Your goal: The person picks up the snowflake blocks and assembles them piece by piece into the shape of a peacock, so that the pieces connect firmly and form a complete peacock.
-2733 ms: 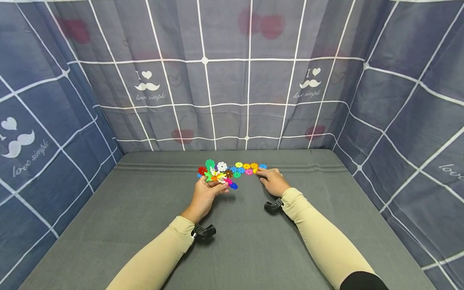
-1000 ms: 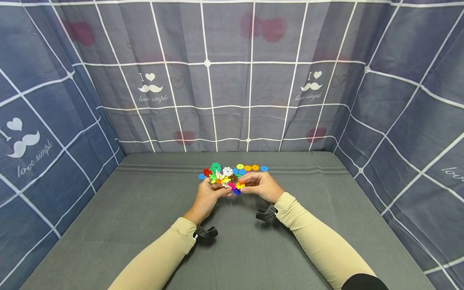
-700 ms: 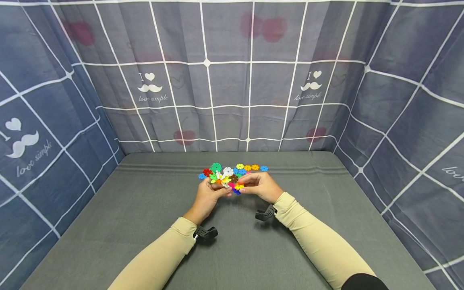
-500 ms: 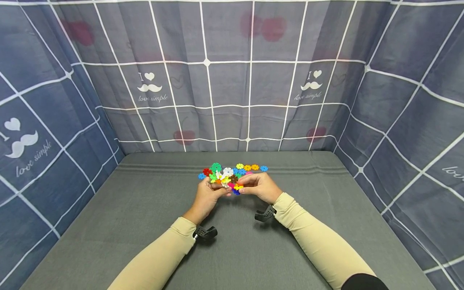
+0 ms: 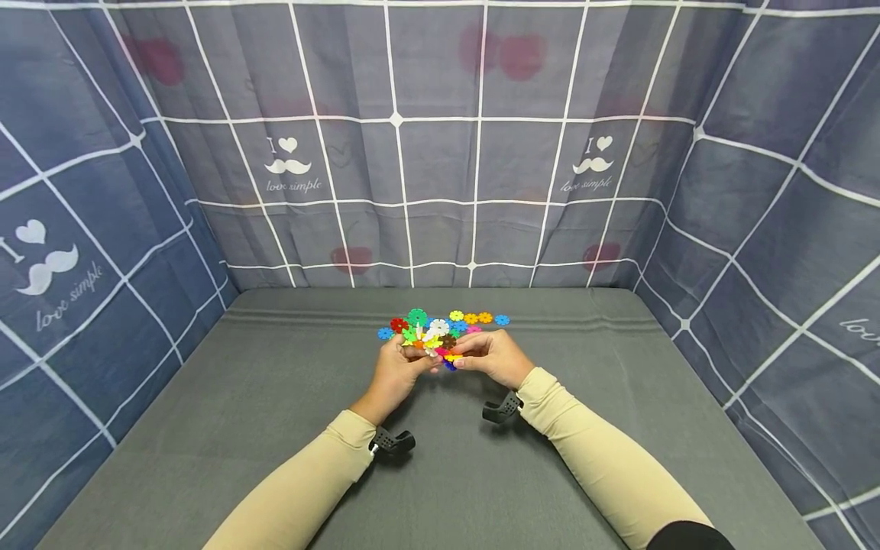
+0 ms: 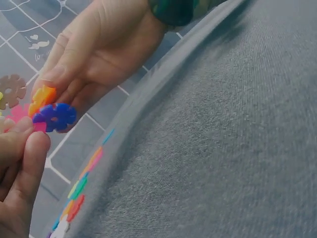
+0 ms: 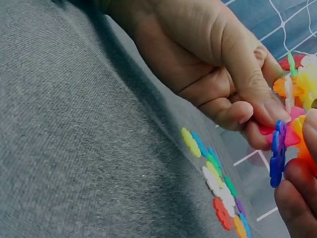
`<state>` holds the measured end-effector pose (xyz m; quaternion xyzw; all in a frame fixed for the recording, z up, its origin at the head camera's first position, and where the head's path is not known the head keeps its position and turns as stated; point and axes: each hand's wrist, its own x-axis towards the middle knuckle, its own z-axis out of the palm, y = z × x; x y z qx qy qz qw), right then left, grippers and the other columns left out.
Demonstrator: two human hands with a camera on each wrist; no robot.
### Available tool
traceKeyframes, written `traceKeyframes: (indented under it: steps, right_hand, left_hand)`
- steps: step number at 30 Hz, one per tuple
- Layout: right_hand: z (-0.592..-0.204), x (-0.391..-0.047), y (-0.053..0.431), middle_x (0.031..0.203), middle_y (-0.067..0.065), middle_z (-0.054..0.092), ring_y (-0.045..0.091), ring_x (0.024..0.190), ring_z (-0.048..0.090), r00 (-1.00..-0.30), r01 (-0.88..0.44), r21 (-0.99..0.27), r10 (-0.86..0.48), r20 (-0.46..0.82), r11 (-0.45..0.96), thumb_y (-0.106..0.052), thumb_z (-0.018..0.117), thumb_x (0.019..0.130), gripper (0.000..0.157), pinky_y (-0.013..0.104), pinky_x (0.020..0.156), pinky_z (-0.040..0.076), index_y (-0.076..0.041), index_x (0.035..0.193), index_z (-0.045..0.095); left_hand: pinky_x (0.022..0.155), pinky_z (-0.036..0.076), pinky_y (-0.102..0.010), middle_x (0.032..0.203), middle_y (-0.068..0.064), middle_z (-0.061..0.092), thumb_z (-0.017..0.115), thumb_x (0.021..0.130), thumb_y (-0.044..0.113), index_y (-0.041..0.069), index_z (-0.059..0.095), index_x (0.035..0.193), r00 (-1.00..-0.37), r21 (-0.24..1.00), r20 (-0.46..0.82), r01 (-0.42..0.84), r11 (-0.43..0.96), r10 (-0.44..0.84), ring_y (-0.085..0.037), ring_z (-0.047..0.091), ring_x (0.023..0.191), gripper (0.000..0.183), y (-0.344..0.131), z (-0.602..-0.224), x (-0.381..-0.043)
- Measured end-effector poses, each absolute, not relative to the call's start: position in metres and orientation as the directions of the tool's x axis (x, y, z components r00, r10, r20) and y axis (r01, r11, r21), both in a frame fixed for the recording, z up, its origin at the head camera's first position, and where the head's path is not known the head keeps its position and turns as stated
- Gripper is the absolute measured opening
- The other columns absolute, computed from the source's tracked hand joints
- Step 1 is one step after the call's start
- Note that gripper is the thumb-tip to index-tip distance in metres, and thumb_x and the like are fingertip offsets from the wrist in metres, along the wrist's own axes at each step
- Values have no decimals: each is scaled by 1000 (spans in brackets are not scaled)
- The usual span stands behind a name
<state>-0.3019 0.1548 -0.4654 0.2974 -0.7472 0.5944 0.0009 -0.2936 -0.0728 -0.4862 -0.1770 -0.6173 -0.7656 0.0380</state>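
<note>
My left hand (image 5: 395, 370) pinches a pink flower-shaped plastic disc (image 7: 292, 139) of a joined cluster of such discs. In the cluster are white, green, yellow (image 7: 311, 89), orange (image 7: 285, 87) and brown (image 6: 12, 91) discs. A dark blue disc (image 6: 55, 117) stands on edge against the pink one. From the other side my right hand (image 5: 505, 357) pinches a yellow-orange disc (image 6: 42, 100) between thumb and fingers, right at the pink and blue discs. Fingers partly hide where these discs meet. Both hands are close together above the table.
Loose flower discs lie on the grey cloth table (image 5: 440, 473) behind the hands: yellow (image 5: 456, 315), orange (image 5: 485, 317), blue (image 5: 503, 320), green (image 5: 416, 316), red (image 5: 399, 325) and others. A checked curtain (image 5: 440, 160) surrounds the table at back and sides.
My right hand has moved left from the loose discs, bringing a yellow-orange disc to the cluster in my left hand. During the last second both hands have shifted only slightly.
</note>
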Motion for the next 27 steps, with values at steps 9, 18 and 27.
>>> traceKeyframes:
  steps: [9,18,27]
  right_hand:
    - [-465,-300,152,114,20,71,23,101,70,-807,-437,-897,-468,361,62,8,81,89,20,34,85,60,9,109,77]
    - [-463,-304,159,122,17,71,31,108,71,-765,-463,-883,-538,354,78,5,83,88,28,42,88,59,7,115,76]
    - [-478,-330,201,139,21,61,42,129,55,-876,-482,-640,-312,368,598,-14,80,96,43,57,109,40,3,134,68]
  left_hand:
    - [72,63,-43,100,-18,71,78,89,-8,-3,51,126,-941,912,239,132,-389,241,-25,71,78,46,-76,-488,-294]
    - [80,62,-48,115,-23,72,77,95,-1,-10,64,126,-936,929,134,4,-370,324,-28,73,91,35,-78,-488,-296]
    - [81,61,-49,111,-19,72,77,95,-3,-4,61,126,-946,943,110,1,-334,305,-27,73,94,35,-78,-486,-296]
